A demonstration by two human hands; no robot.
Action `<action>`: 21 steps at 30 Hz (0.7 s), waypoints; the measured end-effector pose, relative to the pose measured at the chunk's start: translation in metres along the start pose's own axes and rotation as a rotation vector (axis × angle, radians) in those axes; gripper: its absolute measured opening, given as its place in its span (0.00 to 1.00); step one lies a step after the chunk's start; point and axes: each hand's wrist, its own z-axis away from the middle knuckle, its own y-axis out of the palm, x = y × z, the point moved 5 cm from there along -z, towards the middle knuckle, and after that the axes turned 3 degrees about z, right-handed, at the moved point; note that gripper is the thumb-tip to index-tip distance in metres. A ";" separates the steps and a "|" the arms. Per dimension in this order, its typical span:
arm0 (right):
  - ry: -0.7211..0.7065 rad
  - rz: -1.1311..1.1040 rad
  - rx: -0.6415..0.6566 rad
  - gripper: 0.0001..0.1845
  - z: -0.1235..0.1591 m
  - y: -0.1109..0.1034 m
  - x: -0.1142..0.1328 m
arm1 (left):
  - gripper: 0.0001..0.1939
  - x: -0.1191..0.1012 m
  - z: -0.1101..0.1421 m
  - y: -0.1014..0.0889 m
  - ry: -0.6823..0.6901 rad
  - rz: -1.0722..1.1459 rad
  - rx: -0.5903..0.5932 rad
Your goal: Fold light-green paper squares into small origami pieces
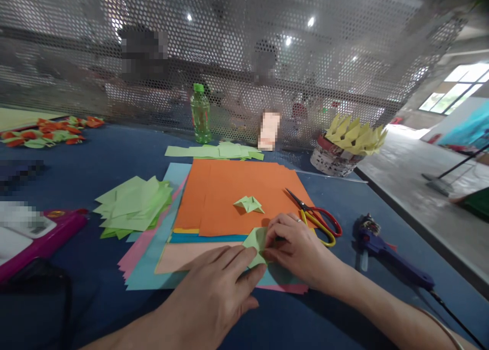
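A small light-green folded paper piece (256,241) lies on a stack of coloured paper sheets (237,197). My left hand (216,289) lies flat, fingers stretched out, its fingertips pressing the piece's lower edge. My right hand (296,248) has its fingers curled and pinched on the piece's right side. A finished light-green folded shape (249,204) rests on the orange top sheet just beyond them.
Red-and-yellow scissors (319,221) lie right of the stack, a blue glue gun (382,248) farther right. Green paper squares (133,207) are piled at left, more (216,150) behind. A green bottle (200,114), a basket with yellow paper (344,146) and perforated screen stand at the back.
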 end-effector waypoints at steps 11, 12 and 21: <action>-0.018 -0.090 -0.079 0.18 -0.002 0.001 -0.019 | 0.15 -0.003 0.000 -0.007 0.098 0.027 -0.070; 0.010 -0.100 -0.079 0.16 -0.003 0.002 -0.021 | 0.15 -0.004 -0.001 -0.008 0.097 0.040 -0.084; 0.108 -0.011 0.007 0.19 0.005 -0.004 -0.003 | 0.13 -0.006 -0.008 -0.015 0.057 0.114 -0.186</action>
